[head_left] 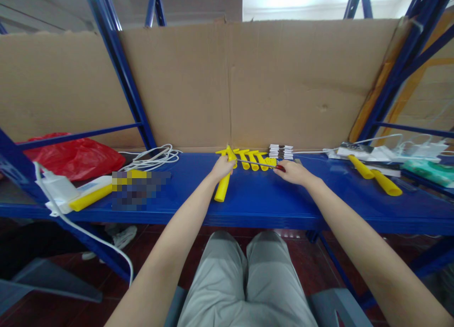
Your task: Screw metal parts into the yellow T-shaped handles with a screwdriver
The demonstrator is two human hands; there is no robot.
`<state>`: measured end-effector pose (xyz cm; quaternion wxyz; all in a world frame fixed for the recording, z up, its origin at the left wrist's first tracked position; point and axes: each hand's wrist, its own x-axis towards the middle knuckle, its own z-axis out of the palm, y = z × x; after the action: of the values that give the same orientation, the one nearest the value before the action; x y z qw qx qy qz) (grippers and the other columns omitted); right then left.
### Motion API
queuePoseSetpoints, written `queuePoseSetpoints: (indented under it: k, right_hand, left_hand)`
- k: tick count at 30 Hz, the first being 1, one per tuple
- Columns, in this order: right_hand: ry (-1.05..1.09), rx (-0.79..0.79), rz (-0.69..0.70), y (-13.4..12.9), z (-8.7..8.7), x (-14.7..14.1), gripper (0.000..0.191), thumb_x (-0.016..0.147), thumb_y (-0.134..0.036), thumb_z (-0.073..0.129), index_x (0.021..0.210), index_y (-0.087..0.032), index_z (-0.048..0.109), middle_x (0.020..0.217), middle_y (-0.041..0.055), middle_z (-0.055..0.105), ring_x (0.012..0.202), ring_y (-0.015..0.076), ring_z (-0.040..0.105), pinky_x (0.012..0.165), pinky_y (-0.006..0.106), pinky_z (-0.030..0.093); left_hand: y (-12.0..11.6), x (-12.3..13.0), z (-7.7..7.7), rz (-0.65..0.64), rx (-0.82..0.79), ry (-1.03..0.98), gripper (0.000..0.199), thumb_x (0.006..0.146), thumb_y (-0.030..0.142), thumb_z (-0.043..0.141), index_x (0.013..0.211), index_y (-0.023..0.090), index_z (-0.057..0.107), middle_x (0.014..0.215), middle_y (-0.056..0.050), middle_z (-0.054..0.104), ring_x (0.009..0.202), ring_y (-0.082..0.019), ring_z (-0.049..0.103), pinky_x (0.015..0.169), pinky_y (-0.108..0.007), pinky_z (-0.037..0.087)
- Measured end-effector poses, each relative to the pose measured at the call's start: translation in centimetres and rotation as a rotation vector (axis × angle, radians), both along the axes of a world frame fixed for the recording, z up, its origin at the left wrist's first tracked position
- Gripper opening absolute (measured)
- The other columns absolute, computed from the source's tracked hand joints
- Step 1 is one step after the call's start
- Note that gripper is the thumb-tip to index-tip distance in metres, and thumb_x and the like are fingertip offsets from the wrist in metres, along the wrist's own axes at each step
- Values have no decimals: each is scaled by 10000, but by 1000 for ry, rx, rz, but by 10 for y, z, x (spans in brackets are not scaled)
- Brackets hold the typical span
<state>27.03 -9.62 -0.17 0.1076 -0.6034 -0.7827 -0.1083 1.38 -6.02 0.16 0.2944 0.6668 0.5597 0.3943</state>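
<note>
My left hand point(222, 168) is closed around a yellow T-shaped plastic piece point(222, 189), its round handle slanting toward the shelf's front edge. In my right hand point(295, 172) is a screwdriver point(256, 164) with a dark red handle. Its metal shaft points left and meets the upper part of the yellow piece near my left fingers; the exact contact spot is too small to make out. Behind the shaft, several similar yellow T-shaped pieces point(253, 162) lie side by side. A small stack of white and black items point(281, 151) stands behind my right hand.
The blue shelf point(269, 199) has cardboard point(283, 81) at its back. On the left lie a red plastic bag point(76, 154), coiled white cable point(156, 157) and a power strip point(65, 192). Two yellow pieces point(387, 182) and packets lie right. Blue posts point(118, 67) flank the workspace.
</note>
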Motion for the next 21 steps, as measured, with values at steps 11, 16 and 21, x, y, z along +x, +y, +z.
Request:
queuePoseSetpoints:
  k: [11,16,21]
  right_hand:
    - [-40,39,-53,2,-1,3,205,867,-381,538,949,-199,584,869,86,713,770,224,647,600,277,365]
    - [40,-26,29,3,-3,4,213,898,-368,481,929,-186,587,923,97,709,785,207,642,645,269,392]
    - [27,2,58,6,-3,7,152,863,-325,536,823,-187,585,861,89,700,770,198,628,637,264,383]
  left_hand:
    - [-3,0,1,-16,14,3,282,744,91,473,477,179,464,377,26,454,397,-102,457,464,-207,360]
    - [-2,-1,1,-11,13,23,321,752,88,478,447,180,449,372,23,453,390,-97,451,457,-205,357]
    - [-3,0,2,2,-2,23,315,750,96,488,449,183,444,376,19,463,394,-101,460,467,-207,368]
